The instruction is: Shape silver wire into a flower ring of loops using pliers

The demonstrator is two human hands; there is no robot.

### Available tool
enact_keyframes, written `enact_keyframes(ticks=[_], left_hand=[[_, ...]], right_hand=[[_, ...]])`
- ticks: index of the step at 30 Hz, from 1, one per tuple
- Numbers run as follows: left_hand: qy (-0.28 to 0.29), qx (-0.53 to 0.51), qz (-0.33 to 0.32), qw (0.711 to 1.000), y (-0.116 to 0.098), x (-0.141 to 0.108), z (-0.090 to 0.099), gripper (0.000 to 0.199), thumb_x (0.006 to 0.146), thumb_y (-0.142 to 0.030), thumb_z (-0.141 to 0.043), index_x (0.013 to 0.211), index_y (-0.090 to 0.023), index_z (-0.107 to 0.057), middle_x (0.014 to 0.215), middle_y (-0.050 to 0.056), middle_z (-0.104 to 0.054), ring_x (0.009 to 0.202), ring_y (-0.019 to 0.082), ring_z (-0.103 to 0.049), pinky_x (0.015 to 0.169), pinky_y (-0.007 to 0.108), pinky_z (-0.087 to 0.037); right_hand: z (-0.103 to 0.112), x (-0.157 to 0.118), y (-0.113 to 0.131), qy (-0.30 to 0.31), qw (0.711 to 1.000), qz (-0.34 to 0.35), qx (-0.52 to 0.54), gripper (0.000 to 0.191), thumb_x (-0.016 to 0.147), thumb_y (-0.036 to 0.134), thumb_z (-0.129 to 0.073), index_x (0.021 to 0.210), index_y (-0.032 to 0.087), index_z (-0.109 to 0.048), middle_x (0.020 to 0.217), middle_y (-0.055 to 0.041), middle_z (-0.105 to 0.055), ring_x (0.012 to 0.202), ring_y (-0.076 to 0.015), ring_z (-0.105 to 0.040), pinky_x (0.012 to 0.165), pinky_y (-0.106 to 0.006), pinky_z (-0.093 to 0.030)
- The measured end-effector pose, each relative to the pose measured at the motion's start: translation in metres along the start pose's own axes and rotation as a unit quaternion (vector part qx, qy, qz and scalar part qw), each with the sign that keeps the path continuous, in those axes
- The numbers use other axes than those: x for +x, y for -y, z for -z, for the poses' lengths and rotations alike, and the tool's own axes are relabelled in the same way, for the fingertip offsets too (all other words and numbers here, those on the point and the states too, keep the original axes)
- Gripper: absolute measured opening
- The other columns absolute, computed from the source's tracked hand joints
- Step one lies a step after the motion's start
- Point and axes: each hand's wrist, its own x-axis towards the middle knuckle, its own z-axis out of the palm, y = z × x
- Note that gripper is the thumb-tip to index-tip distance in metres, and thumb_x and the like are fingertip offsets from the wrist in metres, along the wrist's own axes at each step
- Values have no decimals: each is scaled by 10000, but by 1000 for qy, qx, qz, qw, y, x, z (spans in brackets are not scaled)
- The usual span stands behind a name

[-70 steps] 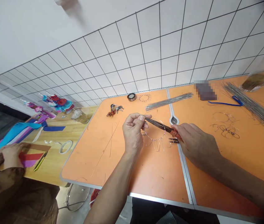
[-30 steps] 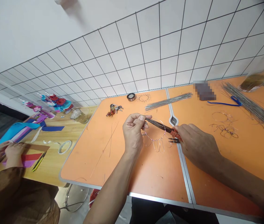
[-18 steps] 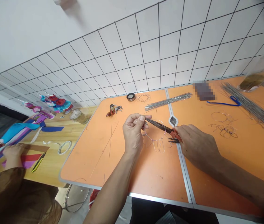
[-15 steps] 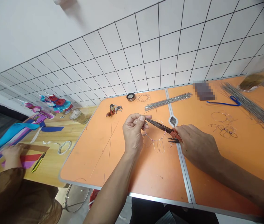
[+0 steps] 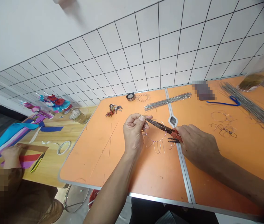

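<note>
Thin wire bent into a ring with loops point(image 5: 155, 141) hangs from the fingers of my left hand point(image 5: 134, 132), which pinches it between thumb and forefinger. My right hand point(image 5: 198, 144) is wrapped round the red handles of long-nosed pliers point(image 5: 161, 125). The plier tips meet the wire at my left fingertips; whether the jaws are closed there is too small to tell. Beneath the ring's right side, a dark pointed tool point(image 5: 173, 140) lies on the orange table point(image 5: 155, 186), partly hidden by my right hand.
Behind my hands are a wire bundle point(image 5: 168, 101), a small spool point(image 5: 131, 97) and keys point(image 5: 113, 109). Looped wire shapes point(image 5: 224, 130), a blue strip point(image 5: 222, 103) and a long bundle point(image 5: 255, 109) lie right. At left, a person's hand point(image 5: 11, 154) rests by coloured strips on a wooden table.
The wire ring has shifted slightly in my left hand. At the far left, the other person has leaned further into view, and their second hand no longer shows clearly.
</note>
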Motion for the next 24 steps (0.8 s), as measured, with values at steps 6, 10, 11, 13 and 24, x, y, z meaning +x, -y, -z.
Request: enact_keyframes(ticks=[6,10,11,13,24], left_hand=[[-1,5,11,1000,-1,0,0,358,809,-394,-972,848,-187,-683,931,102,-882,550,75,-615,549,191,-451],[-17,31,-7,999,0,0,2,302,866,-378,-927,874,-193,-689,993,107,-890,573,84,-623,590,221,-480],[-22,37,-15,999,0,0,2,296,877,-379,-919,881,-194,-688,1007,106,-891,574,85,-623,599,228,-485],[-35,45,-32,998,-1,1,4,294,888,-383,-910,891,-199,-681,1028,100,-892,577,86,-624,609,237,-485],[-8,52,-37,998,2,-2,2,280,922,-395,-901,906,-209,-692,1027,76,-891,608,98,-661,619,245,-495]], right_hand=[[1,-1,-1,15,1000,-5,-6,358,1170,254,-513,847,200,-656,683,-9,-617,690,-204,-576,578,-359,-229],[1,3,-4,29,999,14,-10,227,1138,174,-542,1039,152,-746,847,-45,-751,768,-232,-600,649,-358,-332],[1,3,-5,30,999,21,-6,209,1125,146,-550,1145,125,-756,903,-58,-778,796,-241,-607,679,-356,-361],[-1,3,-9,33,999,36,0,296,1093,80,-545,1324,64,-728,988,-91,-801,850,-257,-617,744,-356,-403],[14,18,-29,168,891,-276,318,255,1099,367,-551,1131,225,-760,1067,-80,-822,981,-279,-727,767,-360,-479]])
